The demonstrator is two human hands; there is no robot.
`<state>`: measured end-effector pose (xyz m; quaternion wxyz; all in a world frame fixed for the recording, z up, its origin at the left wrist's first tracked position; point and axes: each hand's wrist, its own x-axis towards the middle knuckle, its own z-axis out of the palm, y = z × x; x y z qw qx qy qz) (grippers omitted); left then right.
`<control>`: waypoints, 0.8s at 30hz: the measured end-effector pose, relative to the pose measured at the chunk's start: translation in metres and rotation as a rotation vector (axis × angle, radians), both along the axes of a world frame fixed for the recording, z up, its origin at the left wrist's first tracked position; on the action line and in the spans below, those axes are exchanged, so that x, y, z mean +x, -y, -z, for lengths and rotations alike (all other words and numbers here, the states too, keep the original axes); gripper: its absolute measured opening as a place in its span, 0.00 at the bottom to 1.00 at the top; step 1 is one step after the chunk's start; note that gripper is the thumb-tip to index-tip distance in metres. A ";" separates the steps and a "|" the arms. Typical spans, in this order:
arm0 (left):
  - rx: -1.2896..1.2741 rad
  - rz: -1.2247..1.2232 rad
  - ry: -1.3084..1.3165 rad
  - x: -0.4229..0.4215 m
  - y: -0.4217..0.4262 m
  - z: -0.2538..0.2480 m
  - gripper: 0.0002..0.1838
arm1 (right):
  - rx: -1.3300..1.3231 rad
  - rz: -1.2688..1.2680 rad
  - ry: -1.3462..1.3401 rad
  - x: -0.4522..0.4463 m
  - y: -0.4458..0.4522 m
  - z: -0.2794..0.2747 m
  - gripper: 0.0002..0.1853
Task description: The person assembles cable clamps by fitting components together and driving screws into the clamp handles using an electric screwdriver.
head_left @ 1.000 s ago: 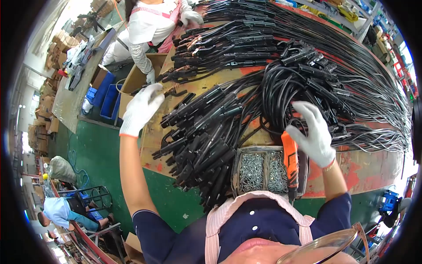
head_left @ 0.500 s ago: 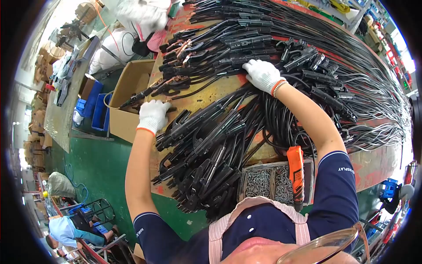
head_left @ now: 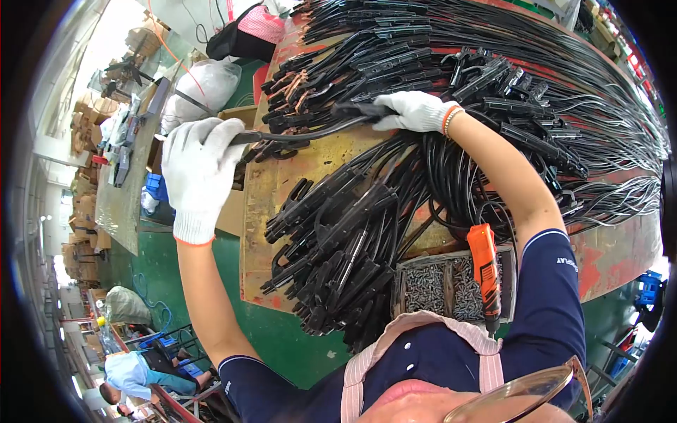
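In the head view, my left hand (head_left: 201, 169), in a white glove, is raised past the table's left edge. Its fingers are closed round one end of a black cable (head_left: 310, 134), and a small tip sticks out beyond them. The cable runs across to my right hand (head_left: 416, 111), also gloved. That hand pinches a black plastic handle (head_left: 360, 111), blurred by motion, beside the cable. Below lies a heap of black electrode holders (head_left: 338, 225) with their cables. Behind the hands are more holders, some with bare copper-coloured jaws (head_left: 296, 88).
A wooden tray (head_left: 398, 292) of screws stands at the table's near edge, with an orange electric screwdriver (head_left: 484, 264) over it. A cardboard box (head_left: 231, 215) is beside the table's left edge. Long cables (head_left: 550, 63) cover the far side. Another person (head_left: 134, 374) sits at lower left.
My left hand has risen and moved left, lifting the cable end. My right hand has shifted slightly left and now holds the black handle. The view has shifted a little.
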<state>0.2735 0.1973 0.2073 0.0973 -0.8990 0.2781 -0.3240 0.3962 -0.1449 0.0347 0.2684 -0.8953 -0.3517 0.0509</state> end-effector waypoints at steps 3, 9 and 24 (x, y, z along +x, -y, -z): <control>0.169 -0.011 -0.028 -0.028 0.025 -0.020 0.14 | 0.081 -0.152 -0.062 -0.025 -0.032 -0.045 0.31; 0.002 -0.039 -0.322 -0.081 0.056 -0.011 0.12 | 0.062 -0.432 0.178 -0.088 -0.057 -0.085 0.29; -1.415 -0.359 -1.444 -0.134 0.143 0.041 0.38 | 0.260 -0.166 0.897 -0.145 0.003 -0.095 0.28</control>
